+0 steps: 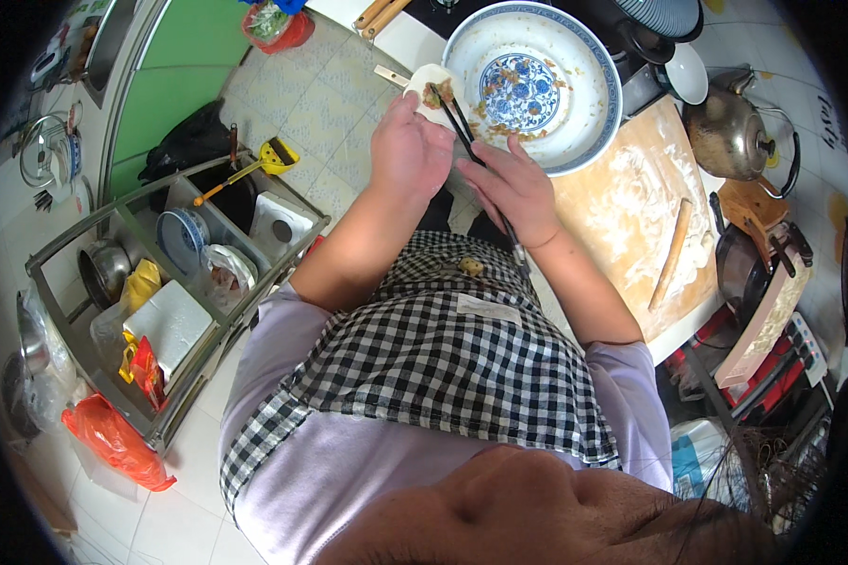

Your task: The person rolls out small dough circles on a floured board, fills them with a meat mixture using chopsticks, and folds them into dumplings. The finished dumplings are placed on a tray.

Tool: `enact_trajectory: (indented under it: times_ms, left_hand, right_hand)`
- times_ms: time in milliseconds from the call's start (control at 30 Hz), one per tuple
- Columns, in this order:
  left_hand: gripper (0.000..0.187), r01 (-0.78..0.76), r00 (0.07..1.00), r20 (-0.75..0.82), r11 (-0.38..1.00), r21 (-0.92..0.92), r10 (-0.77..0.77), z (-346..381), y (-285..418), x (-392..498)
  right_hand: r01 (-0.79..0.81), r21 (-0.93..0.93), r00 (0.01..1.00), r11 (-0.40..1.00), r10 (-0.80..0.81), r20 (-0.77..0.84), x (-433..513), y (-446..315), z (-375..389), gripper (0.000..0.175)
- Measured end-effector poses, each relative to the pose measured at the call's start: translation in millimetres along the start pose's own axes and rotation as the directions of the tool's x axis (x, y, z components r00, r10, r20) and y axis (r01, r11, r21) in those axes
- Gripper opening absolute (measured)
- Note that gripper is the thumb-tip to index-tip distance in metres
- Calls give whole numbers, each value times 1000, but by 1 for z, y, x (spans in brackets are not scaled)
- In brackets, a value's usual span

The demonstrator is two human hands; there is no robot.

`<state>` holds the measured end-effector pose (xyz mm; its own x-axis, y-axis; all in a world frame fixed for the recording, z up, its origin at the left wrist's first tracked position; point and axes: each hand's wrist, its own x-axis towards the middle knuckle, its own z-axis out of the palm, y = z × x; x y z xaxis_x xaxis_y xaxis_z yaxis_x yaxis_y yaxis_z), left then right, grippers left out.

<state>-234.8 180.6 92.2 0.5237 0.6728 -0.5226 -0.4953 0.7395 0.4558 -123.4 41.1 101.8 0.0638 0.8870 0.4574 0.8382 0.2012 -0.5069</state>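
A round dough wrapper lies on the fingers of my left hand, palm up. On the wrapper sits a lump of minced filling. Dark chopsticks are held in my right hand, and their tips touch the filling. Just beyond my right hand stands a large blue-and-white bowl, with bits of filling smeared over its inside. To the right, a floured wooden board carries a rolling pin and small pieces of dough.
A metal kettle and a small white bowl stand right of the big bowl. A knife rack is at the counter's right. On the left is a shelf unit with bowls and bags. A red bag holds greens.
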Motion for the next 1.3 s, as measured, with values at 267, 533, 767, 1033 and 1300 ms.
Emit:
enact_trajectory:
  times_ms: [267,533,767,1033,1300]
  left_hand:
    - [46,87,995,-35,996,-36,-88,5,15,-6]
    - [49,158,982,91,982,102,-167,10,32,-15]
    - [46,263,945,170,959,105,-278,39,19,-36]
    - [32,240,932,206,932,271,-299,80,0,-66]
    - [92,-380,613,780,818,432,-127,121,-19,-96]
  right_hand:
    - [-8,155,994,988,25,-110,-11,10,-43,31]
    - [-379,-131,860,916,401,314,31,68,-14,30]
    - [-100,145,995,984,102,-7,28,19,-48,25]
    - [-315,448,893,836,421,-158,32,-12,-73,14]
    - [-53,764,782,643,503,-369,14,-56,-151,31]
